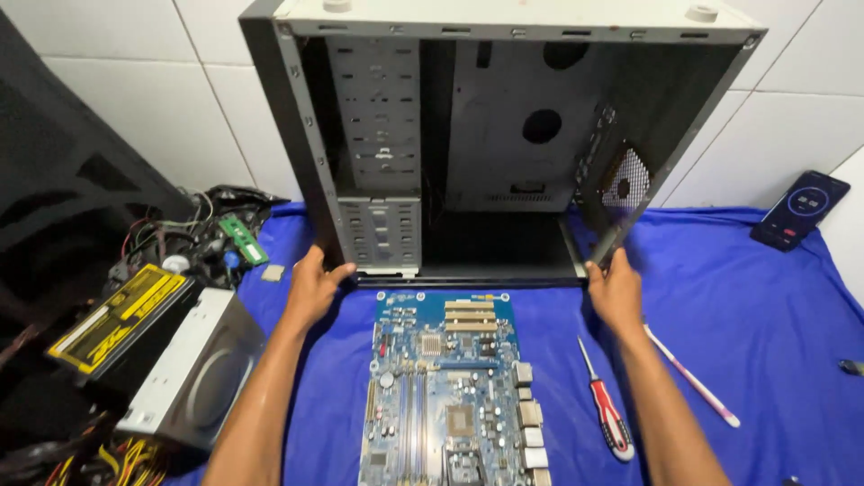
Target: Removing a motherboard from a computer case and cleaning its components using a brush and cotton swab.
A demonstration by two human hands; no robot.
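Holding the big empty computer case (504,144) by its two bottom corners, we keep it standing up on the blue cloth (756,306) that covers the desk. Our left hand (310,288) is wrapped around the near left corner post, with the fingers curled tight on the metal edge. Our right hand (616,292) pinches the near right corner, thumb and fingers closed on the thin side wall. So each grip is clamped on the case, one at each end of its open side. We think the case is stiff and hard, made of thin metal, and big but not too heavy, since nothing is inside it. The cut edges may be sharp, so the strong corner posts are the best place to hold, not the thin middle of a wall. It could tip, because it is tall. Just below our hands, between them, lies a blue circuit board (450,396), flat on the cloth. A red screwdriver (607,414) and a thin white stick (693,378) lie below our right hand. Far out past our left hand sits a silver disc drive (184,369), a yellow and black power box (117,319) and a small green memory card (244,239). A phone (801,210) rests far to the right.
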